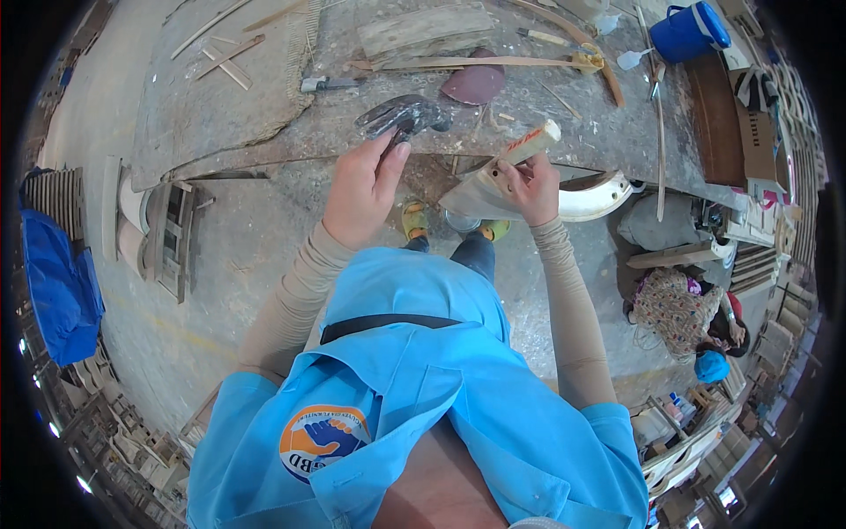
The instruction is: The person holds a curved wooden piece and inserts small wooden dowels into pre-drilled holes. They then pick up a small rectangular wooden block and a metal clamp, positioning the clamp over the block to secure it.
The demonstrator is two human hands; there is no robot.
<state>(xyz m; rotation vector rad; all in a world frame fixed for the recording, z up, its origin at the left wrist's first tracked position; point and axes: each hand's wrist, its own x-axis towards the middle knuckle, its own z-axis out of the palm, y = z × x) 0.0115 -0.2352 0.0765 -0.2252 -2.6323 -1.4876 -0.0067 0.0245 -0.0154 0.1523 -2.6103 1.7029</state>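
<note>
My left hand [361,189] is closed on the handle of a dark claw hammer [407,116], held up in front of the workbench's near edge. The hammer's head points away from me, and most of the handle is hidden by the hand. My right hand [530,187] pinches a short pale wooden block [535,141] with red marks, tilted up to the right. Below that hand is a curved cream-coloured wooden furniture part [595,201] with holes in it, partly covered by the hand. Whether my right fingers also touch this part, I cannot tell.
On the worn workbench [352,132] lie a maroon disc [474,81], a board [426,35], thin wood strips and a scraper-like tool [328,84]. A blue jug [690,32] and a cardboard box [760,132] stand at the right. A person [683,317] crouches at the right.
</note>
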